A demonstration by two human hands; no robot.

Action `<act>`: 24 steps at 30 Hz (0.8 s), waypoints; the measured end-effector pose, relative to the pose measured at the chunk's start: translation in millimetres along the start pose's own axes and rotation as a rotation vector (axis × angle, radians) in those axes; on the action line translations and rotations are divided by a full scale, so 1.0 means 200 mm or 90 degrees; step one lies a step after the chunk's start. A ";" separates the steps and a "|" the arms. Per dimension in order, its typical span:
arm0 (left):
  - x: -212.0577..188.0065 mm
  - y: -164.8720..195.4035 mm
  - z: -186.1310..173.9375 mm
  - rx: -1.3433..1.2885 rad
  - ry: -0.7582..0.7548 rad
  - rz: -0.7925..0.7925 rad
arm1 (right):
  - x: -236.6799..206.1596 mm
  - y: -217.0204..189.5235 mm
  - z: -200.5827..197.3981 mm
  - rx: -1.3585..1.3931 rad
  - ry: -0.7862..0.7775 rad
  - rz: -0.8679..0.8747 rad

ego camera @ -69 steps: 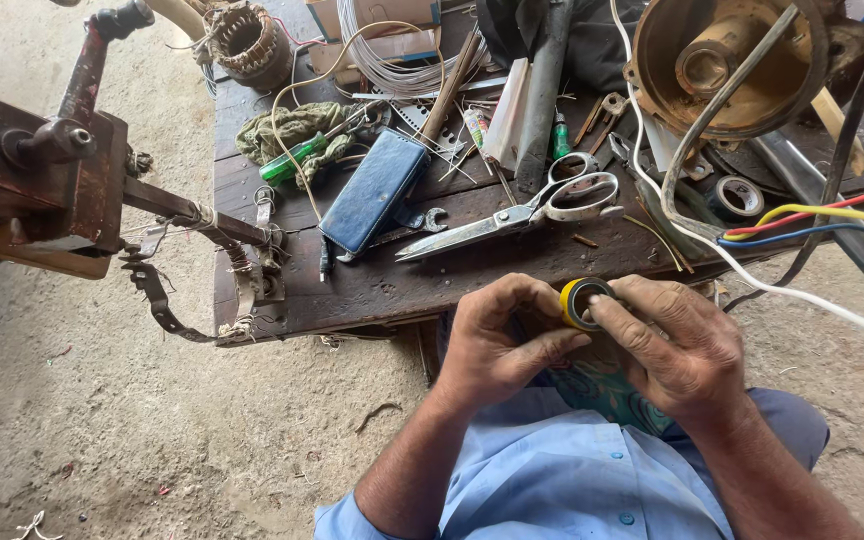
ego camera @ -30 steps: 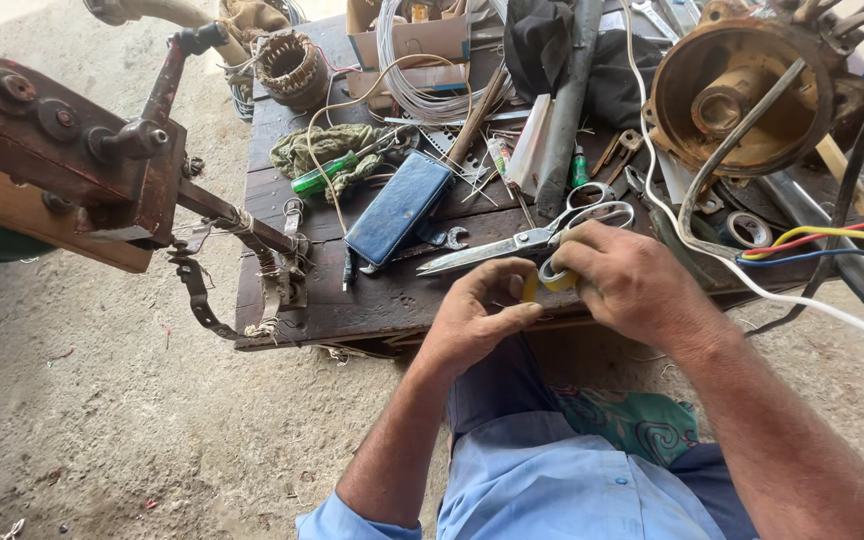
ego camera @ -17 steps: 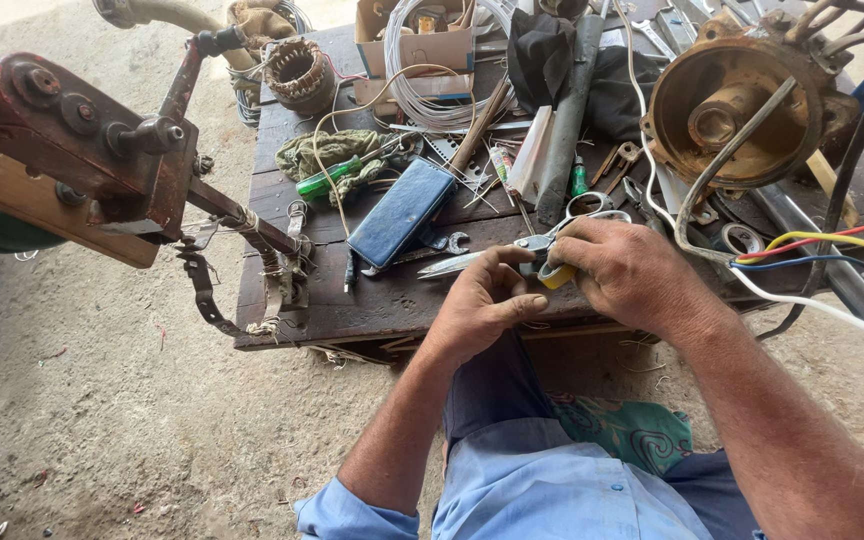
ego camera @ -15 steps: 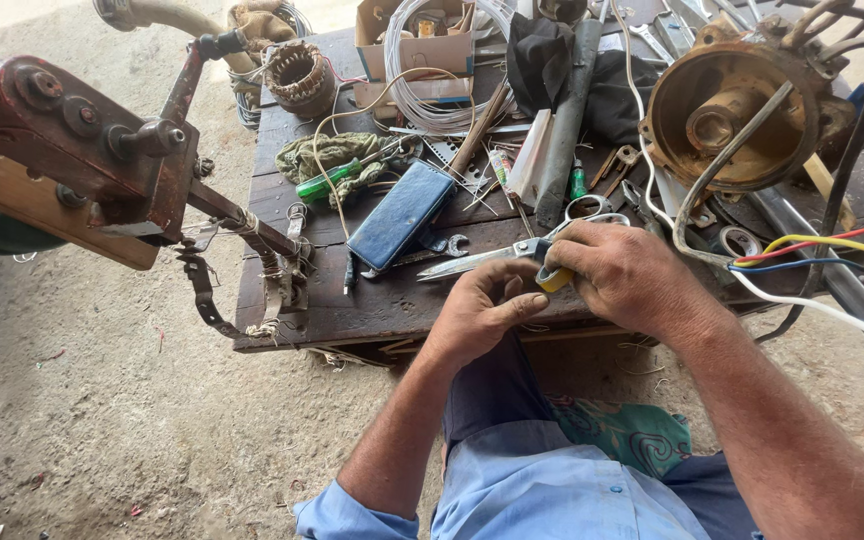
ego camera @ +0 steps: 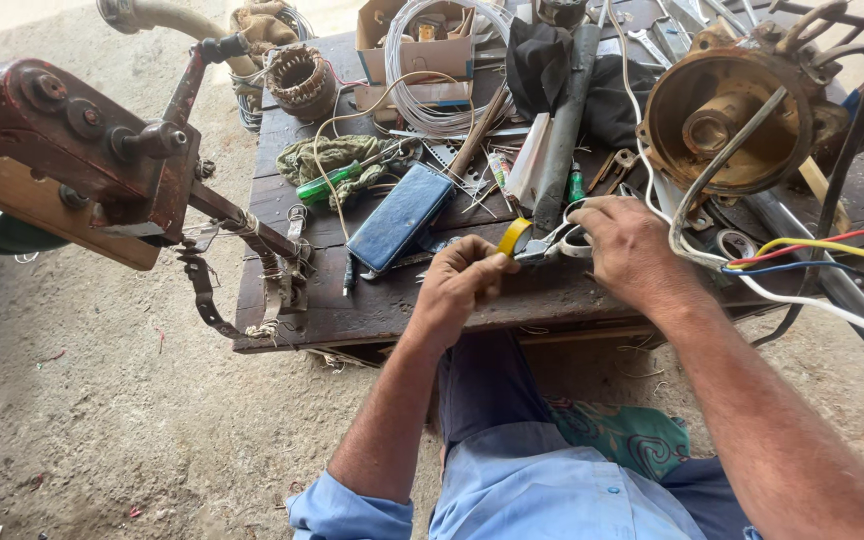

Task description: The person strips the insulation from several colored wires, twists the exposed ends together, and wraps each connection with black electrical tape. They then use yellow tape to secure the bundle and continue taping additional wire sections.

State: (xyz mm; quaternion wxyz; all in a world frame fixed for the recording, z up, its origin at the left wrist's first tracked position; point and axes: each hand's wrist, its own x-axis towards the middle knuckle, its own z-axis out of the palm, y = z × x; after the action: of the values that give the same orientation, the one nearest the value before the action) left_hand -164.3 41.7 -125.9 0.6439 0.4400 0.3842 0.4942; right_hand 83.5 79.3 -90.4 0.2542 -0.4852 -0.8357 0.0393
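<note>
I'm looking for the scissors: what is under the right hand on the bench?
Scissor blades poke out from under the right hand, beside the yellow tape roll held by the left hand. One handle loop shows; the hand covers the rest.

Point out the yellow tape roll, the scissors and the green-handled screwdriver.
yellow tape roll (ego camera: 513,236), head view, on its yellow rim.
scissors (ego camera: 550,240), head view, on the handles.
green-handled screwdriver (ego camera: 329,183), head view, on the green handle.

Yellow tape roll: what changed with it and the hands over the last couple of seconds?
The left hand now holds the yellow tape roll alone, lifted over the bench. The right hand let go of it and moved onto the scissors. The blue case, motor housing and wooden bench stayed put.
</note>
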 end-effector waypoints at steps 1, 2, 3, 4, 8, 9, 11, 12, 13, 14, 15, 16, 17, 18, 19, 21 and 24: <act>0.01 0.00 -0.02 -0.004 0.004 -0.007 | 0.00 0.02 0.03 -0.032 -0.018 -0.001; 0.02 -0.01 -0.03 -0.008 0.008 -0.016 | 0.00 0.03 0.05 -0.064 -0.035 0.000; 0.03 -0.02 -0.04 -0.013 0.012 -0.025 | 0.00 0.05 0.06 -0.087 -0.062 -0.002; 0.03 -0.03 -0.04 -0.011 0.024 -0.036 | 0.01 0.05 0.07 -0.109 -0.089 -0.005; 0.02 -0.09 -0.04 0.026 0.061 -0.046 | 0.05 0.03 0.07 -0.205 -0.204 -0.002; 0.01 -0.10 -0.04 0.042 0.067 -0.043 | 0.05 0.02 0.05 -0.220 -0.199 -0.003; 0.00 -0.12 -0.03 -0.014 0.083 -0.061 | 0.06 -0.02 0.02 -0.249 -0.188 -0.008; 0.00 -0.12 -0.03 -0.041 0.091 -0.066 | 0.06 -0.05 0.00 -0.279 -0.159 -0.031; -0.01 -0.12 -0.03 -0.081 0.082 -0.069 | 0.05 -0.08 -0.01 -0.308 -0.131 -0.051; -0.01 -0.12 -0.04 -0.121 0.072 -0.072 | 0.03 -0.10 -0.03 -0.337 -0.102 -0.069; -0.02 -0.12 -0.04 -0.160 0.062 -0.073 | 0.01 -0.12 -0.05 -0.350 -0.119 -0.058; -0.02 -0.11 -0.04 -0.178 0.058 -0.081 | -0.02 -0.14 -0.07 -0.361 -0.140 -0.047; -0.01 -0.11 -0.04 -0.199 0.053 -0.093 | -0.06 -0.15 -0.09 -0.371 -0.165 -0.034; -0.01 -0.10 -0.05 -0.217 0.048 -0.103 | -0.11 -0.17 -0.10 -0.360 -0.171 -0.014; 0.00 -0.10 -0.05 -0.217 0.039 -0.113 | -0.15 -0.16 -0.12 -0.351 -0.174 0.000; 0.02 -0.10 -0.06 -0.213 0.021 -0.137 | -0.23 -0.16 -0.14 -0.334 -0.196 0.029; 0.05 -0.10 -0.08 -0.165 0.009 -0.128 | -0.38 -0.13 -0.16 -0.277 -0.235 0.075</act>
State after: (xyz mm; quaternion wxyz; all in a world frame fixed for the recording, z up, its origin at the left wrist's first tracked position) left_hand -170.4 51.9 -150.1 0.7387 0.3095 0.3637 0.4757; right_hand 108.0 -3.0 -84.8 -0.0149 -0.5608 -0.8270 -0.0384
